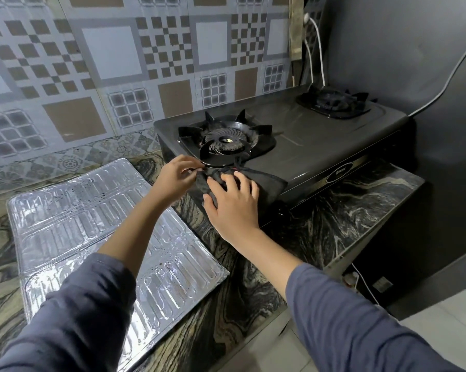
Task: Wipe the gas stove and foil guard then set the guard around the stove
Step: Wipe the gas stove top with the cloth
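A black two-burner gas stove (320,140) stands on the marbled counter at the right. A dark cloth (269,185) lies over the stove's front left corner. My right hand (231,202) presses flat on the cloth with fingers spread. My left hand (176,174) pinches the cloth's left edge beside the near burner (226,142). The silver foil guard (97,226) lies flat and folded on the counter to the left of the stove, partly under my left forearm.
The far burner (333,102) sits at the stove's back right. A white cable (317,49) hangs on the wall behind it, and a grey hose (451,76) runs down the dark right wall. The patterned tile wall stands behind. The counter edge (253,326) drops to the floor.
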A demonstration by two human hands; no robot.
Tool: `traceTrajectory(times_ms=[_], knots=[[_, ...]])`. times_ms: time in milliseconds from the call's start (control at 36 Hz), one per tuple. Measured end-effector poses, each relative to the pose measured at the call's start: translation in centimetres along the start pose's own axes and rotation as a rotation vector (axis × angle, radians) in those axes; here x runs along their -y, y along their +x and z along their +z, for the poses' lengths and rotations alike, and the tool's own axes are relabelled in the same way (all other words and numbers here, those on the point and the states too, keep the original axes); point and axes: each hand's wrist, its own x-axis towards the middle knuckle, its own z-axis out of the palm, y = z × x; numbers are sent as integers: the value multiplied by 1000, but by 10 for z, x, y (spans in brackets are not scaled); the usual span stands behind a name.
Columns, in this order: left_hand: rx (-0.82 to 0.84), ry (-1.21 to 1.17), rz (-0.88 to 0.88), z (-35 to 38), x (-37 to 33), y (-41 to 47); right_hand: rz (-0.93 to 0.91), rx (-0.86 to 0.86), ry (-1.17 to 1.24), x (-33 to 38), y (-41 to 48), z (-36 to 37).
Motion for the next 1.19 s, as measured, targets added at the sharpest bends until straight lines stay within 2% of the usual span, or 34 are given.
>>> traceTrajectory(times_ms=[111, 222, 361, 472, 639, 833, 1083, 1194], knots=[[-23, -54, -30, 4, 1, 0, -244, -15, -4, -20, -4, 1], [-72, -82, -63, 10, -2, -3, -465, 93, 5, -45, 0, -5], [-160, -149, -135, 21, -9, -8, -647, 248, 8, -74, 13, -19], [-219, -230, -207, 32, -17, -14, -721, 297, 9, -94, 26, -27], [-320, -274, -332, 46, -35, -22, -629, 365, 4, -136, 42, -38], [-354, -278, -438, 56, -60, -29, -514, 337, 33, -178, 55, -40], [-417, -171, -501, 67, -100, -48, -289, 249, 164, -167, 43, -33], [-437, -86, -496, 71, -115, -55, -258, 268, 173, -156, 36, -31]])
